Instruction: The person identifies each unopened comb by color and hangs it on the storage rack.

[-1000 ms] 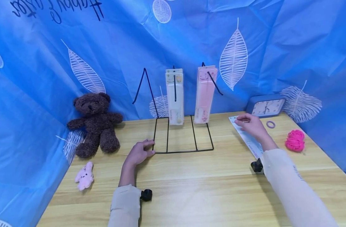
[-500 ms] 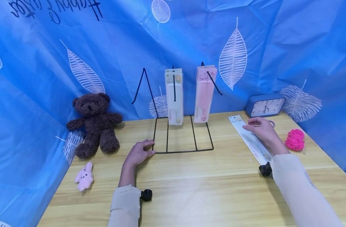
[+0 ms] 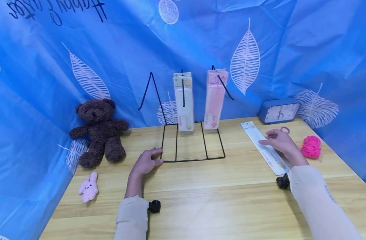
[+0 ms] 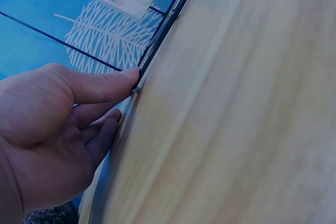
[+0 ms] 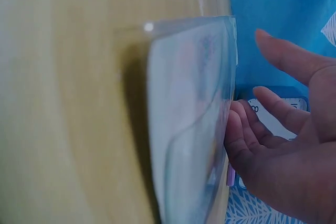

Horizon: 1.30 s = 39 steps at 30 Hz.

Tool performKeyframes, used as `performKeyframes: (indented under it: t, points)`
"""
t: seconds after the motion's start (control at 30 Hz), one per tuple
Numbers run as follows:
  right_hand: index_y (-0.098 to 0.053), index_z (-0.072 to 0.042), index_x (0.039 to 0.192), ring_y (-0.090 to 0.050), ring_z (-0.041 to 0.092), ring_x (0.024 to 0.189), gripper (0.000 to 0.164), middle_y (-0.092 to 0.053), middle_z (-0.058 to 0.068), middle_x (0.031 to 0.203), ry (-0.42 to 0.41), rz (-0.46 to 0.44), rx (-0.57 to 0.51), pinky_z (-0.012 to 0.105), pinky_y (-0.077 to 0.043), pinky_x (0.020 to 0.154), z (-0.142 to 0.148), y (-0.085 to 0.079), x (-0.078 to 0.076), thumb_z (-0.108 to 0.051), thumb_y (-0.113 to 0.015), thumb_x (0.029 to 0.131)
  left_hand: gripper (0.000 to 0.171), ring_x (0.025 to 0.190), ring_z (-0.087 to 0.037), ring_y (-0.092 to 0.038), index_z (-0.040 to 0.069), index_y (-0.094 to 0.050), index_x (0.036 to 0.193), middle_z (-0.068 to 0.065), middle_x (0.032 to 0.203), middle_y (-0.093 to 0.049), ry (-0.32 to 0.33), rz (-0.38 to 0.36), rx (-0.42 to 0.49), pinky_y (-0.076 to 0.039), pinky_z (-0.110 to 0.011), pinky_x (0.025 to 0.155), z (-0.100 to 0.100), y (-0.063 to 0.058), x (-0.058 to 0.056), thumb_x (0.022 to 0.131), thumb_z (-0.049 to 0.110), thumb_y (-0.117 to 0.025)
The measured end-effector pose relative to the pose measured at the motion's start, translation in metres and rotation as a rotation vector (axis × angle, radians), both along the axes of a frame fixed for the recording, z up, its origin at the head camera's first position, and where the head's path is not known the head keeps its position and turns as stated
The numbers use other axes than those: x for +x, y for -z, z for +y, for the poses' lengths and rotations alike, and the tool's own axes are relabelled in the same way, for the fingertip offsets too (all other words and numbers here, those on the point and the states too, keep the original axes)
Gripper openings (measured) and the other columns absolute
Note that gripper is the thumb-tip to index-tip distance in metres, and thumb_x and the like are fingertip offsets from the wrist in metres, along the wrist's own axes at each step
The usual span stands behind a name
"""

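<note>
My left hand (image 3: 146,161) pinches the front left corner of a black wire display rack (image 3: 194,160), its thumb (image 4: 113,83) against the wire. On the rack's hooks hang white packaged plastic combs (image 3: 183,101) and pink packaged combs (image 3: 215,100); the left hook bears nothing. To the right, another white packaged comb (image 3: 257,140) lies flat and slanted on the table. My right hand (image 3: 283,143) hovers at this pack's right side, fingers loosely bent and thumb apart, with nothing between them. In the right wrist view, the fingers (image 5: 241,129) are beside the pack's edge; contact cannot be told.
A blue clock (image 3: 279,111), a purple ring (image 3: 285,130) and a pink yarn bundle (image 3: 311,147) are near the right hand. At left are a brown teddy bear (image 3: 100,131) and a small pink plush (image 3: 89,187). A blue curtain (image 3: 200,33) hangs behind the table.
My right hand has moved right and toward me, away from the far end of the comb pack on the table. The left hand stays at the rack corner.
</note>
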State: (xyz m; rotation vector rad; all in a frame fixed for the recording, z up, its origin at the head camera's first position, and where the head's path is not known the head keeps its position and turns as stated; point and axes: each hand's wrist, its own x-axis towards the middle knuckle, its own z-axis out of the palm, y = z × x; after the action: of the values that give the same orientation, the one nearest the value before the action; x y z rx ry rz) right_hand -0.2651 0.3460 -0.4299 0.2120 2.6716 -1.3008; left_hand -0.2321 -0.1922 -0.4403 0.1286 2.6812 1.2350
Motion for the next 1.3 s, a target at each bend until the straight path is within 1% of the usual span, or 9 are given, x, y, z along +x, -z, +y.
performKeyframes:
  t: [0.23, 0.47, 0.6, 0.73, 0.83, 0.9, 1.0, 1.13, 1.3]
  points:
    - [-0.041, 0.012, 0.140, -0.048, 0.048, 0.116, 0.084, -0.046, 0.035, 0.132, -0.055, -0.024, 0.165, 0.059, -0.042, 0.100, -0.001, -0.001, -0.001, -0.035, -0.082, 0.086, 0.050, 0.151, -0.035, -0.022, 0.006, -0.058, 0.144, -0.012, 0.159, -0.040, 0.004, 0.002, 0.007, -0.017, -0.056, 0.121, 0.000, 0.000, 0.000, 0.096, 0.012, -0.070]
    - [-0.041, 0.012, 0.142, -0.051, 0.045, 0.109, 0.084, -0.048, 0.034, 0.130, -0.021, -0.075, 0.209, 0.056, -0.046, 0.093, -0.005, -0.007, 0.001, -0.038, -0.081, 0.087, 0.049, 0.151, -0.035, -0.022, 0.006, -0.058, 0.143, -0.012, 0.159, -0.040, 0.001, -0.002, 0.005, -0.017, -0.056, 0.121, -0.001, -0.001, -0.001, 0.096, 0.012, -0.070]
    - [-0.039, 0.011, 0.143, -0.049, 0.046, 0.113, 0.083, -0.046, 0.035, 0.133, -0.004, -0.105, 0.204, 0.058, -0.045, 0.096, -0.006, -0.008, 0.003, -0.036, -0.079, 0.088, 0.050, 0.152, -0.035, -0.022, 0.005, -0.057, 0.144, -0.012, 0.159, -0.039, 0.003, -0.011, 0.005, -0.017, -0.056, 0.121, -0.001, -0.001, -0.001, 0.096, 0.012, -0.070]
    - [-0.035, 0.012, 0.145, -0.043, 0.054, 0.122, 0.085, -0.037, 0.040, 0.141, -0.009, -0.093, 0.187, 0.064, -0.038, 0.103, -0.006, -0.010, 0.004, -0.034, -0.079, 0.088, 0.050, 0.152, -0.035, -0.022, 0.005, -0.057, 0.144, -0.012, 0.159, -0.039, 0.005, -0.009, 0.006, -0.017, -0.056, 0.121, 0.000, -0.002, 0.000, 0.096, 0.012, -0.070]
    - [-0.029, 0.013, 0.148, -0.038, 0.058, 0.126, 0.088, -0.032, 0.043, 0.142, -0.019, -0.068, 0.136, 0.066, -0.033, 0.107, -0.005, -0.010, 0.003, -0.028, -0.078, 0.089, 0.050, 0.152, -0.036, -0.022, 0.005, -0.057, 0.144, -0.012, 0.159, -0.039, 0.005, -0.009, 0.012, -0.017, -0.056, 0.121, 0.000, -0.002, 0.001, 0.096, 0.011, -0.070]
    - [-0.026, 0.013, 0.149, -0.039, 0.057, 0.125, 0.087, -0.034, 0.043, 0.140, -0.025, -0.051, 0.092, 0.065, -0.034, 0.106, -0.004, -0.008, 0.003, -0.024, -0.077, 0.089, 0.050, 0.152, -0.035, -0.021, 0.005, -0.057, 0.144, -0.012, 0.159, -0.039, 0.005, -0.013, 0.017, -0.017, -0.056, 0.121, 0.000, -0.002, 0.001, 0.097, 0.011, -0.070]
    - [-0.027, 0.011, 0.150, -0.044, 0.052, 0.122, 0.081, -0.039, 0.040, 0.136, -0.032, -0.038, 0.039, 0.060, -0.039, 0.103, -0.002, -0.005, 0.002, -0.018, -0.074, 0.092, 0.050, 0.152, -0.035, -0.021, 0.005, -0.057, 0.144, -0.012, 0.160, -0.039, 0.005, -0.016, 0.018, -0.017, -0.056, 0.121, 0.000, -0.001, 0.001, 0.096, 0.011, -0.070]
    - [-0.031, 0.010, 0.150, -0.048, 0.049, 0.119, 0.073, -0.044, 0.039, 0.133, -0.047, -0.016, 0.016, 0.056, -0.043, 0.099, -0.002, -0.003, 0.002, -0.016, -0.070, 0.095, 0.050, 0.151, -0.035, -0.022, 0.005, -0.058, 0.144, -0.012, 0.159, -0.039, 0.004, -0.010, 0.013, -0.017, -0.056, 0.121, 0.000, 0.000, 0.000, 0.096, 0.011, -0.071]
    - [-0.030, 0.009, 0.152, -0.049, 0.047, 0.118, 0.066, -0.046, 0.037, 0.132, -0.056, 0.017, -0.014, 0.053, -0.043, 0.098, -0.009, -0.008, 0.004, -0.012, -0.063, 0.098, 0.050, 0.151, -0.035, -0.023, 0.005, -0.058, 0.144, -0.012, 0.159, -0.040, -0.001, -0.006, 0.015, -0.017, -0.056, 0.121, -0.001, 0.000, -0.001, 0.096, 0.011, -0.071]
